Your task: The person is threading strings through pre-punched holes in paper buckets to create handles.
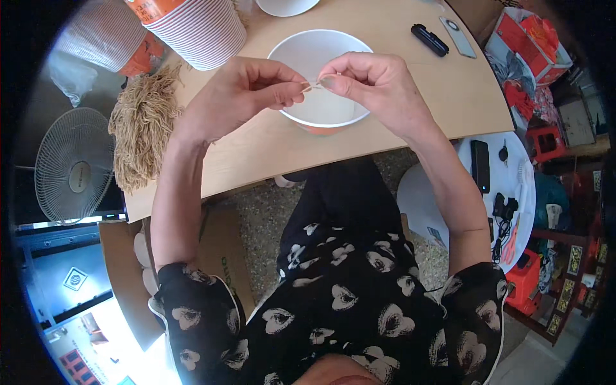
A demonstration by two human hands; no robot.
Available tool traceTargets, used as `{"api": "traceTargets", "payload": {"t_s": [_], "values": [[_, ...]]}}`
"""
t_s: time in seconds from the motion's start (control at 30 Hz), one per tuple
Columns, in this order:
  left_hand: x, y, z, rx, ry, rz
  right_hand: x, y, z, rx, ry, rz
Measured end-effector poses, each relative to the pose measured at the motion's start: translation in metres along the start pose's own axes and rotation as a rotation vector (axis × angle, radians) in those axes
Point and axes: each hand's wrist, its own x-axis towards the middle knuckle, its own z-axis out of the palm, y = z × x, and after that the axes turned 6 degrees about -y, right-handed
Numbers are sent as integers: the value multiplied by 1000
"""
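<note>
Over a white paper tub (321, 43) on the table, my two hands meet fingertip to fingertip. A short piece of thin, pale string (313, 87) runs between them. My left hand (260, 90) is closed in a pinch on its left end. Thumb and forefinger of my right hand (369, 80) pinch the other end. Most of the string is hidden by my fingers. A thick bundle of tan strings (146, 125) hangs over the table's left edge, beside my left forearm.
Stacked paper tubs (199, 32) stand at the back left of the wooden table (410, 96). A black case (430, 40) and a phone (457, 37) lie back right. A fan (78, 173) is at left; a white round stool (523, 192) with small items is at right.
</note>
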Motion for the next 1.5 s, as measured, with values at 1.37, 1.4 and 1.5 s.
{"api": "traceTargets", "payload": {"t_s": [1.37,1.4,1.5], "values": [[-20,-41,34,-302,497,327,32,-10,36,239,83,153],[-20,-41,36,-301,500,327,33,-10,37,240,80,152],[-19,-41,41,-362,565,339,33,-12,42,233,84,125]]}}
